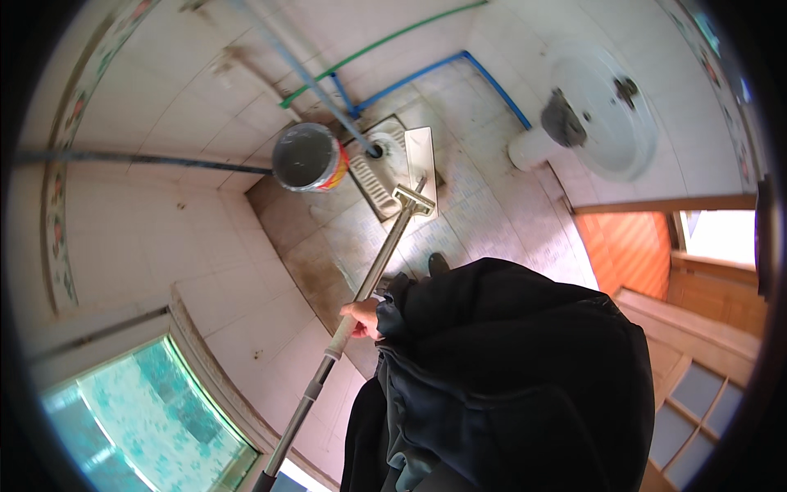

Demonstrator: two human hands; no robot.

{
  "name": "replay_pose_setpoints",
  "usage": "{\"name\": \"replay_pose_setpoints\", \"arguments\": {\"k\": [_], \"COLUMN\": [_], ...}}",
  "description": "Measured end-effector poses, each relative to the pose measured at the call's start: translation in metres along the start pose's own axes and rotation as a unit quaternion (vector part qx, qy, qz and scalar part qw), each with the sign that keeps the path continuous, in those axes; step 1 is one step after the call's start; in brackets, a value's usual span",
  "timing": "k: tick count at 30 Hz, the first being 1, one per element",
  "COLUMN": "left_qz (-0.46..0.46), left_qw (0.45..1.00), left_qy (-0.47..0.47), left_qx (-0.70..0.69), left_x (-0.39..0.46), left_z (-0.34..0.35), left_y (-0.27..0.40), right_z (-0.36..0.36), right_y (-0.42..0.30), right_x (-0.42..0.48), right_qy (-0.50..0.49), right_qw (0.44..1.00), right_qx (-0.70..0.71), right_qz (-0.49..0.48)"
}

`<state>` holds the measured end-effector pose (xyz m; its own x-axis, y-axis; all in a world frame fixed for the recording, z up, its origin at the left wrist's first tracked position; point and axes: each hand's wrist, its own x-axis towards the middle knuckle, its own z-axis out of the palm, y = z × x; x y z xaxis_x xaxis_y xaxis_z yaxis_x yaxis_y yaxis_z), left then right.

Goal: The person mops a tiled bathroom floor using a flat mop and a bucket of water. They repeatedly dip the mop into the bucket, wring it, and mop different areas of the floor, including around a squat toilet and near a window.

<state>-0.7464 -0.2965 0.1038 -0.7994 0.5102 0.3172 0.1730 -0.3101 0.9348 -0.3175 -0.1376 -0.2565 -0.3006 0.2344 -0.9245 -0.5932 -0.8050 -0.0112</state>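
Observation:
My right hand [363, 317] comes out of a dark sleeve and is closed around the telescopic pole of a mop [384, 249], at a pale section of its handle. The pole slants from the lower left up to a T-shaped bracket, with a long, flat white mop head [420, 154] beyond it. That head lies beside and partly over the right edge of the squat toilet [376, 184]. My left hand is out of view. A bucket [304, 157] with a red and yellow label stands left of the toilet, holding greyish liquid. A grey-blue pipe [332, 104] runs down into the toilet's opening.
A white washbasin [605, 132] with a grey cloth [561, 120] on its rim is at the right. Blue pipe [409, 80] and green pipe [393, 43] run along the walls. A wooden door [682, 375] is at the lower right, a window [154, 412] at the lower left.

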Motion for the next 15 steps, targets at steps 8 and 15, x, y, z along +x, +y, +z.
{"name": "replay_pose_setpoints", "arguments": {"k": [8,15], "left_qz": [-0.1,-0.334], "left_qw": [0.876,0.534], "left_qy": [-0.418,-0.691], "left_qx": [-0.219,-0.354], "left_x": [-0.043,-0.212], "left_z": [0.253,0.419], "left_y": [-0.017,-0.048], "right_z": [-0.145,-0.318], "right_y": [-0.029,0.001], "right_x": [-0.029,-0.037], "right_qy": [0.068,0.272], "right_qw": [0.985,0.9], "right_qx": [0.154,0.293], "right_qz": [-0.049,-0.173]}}
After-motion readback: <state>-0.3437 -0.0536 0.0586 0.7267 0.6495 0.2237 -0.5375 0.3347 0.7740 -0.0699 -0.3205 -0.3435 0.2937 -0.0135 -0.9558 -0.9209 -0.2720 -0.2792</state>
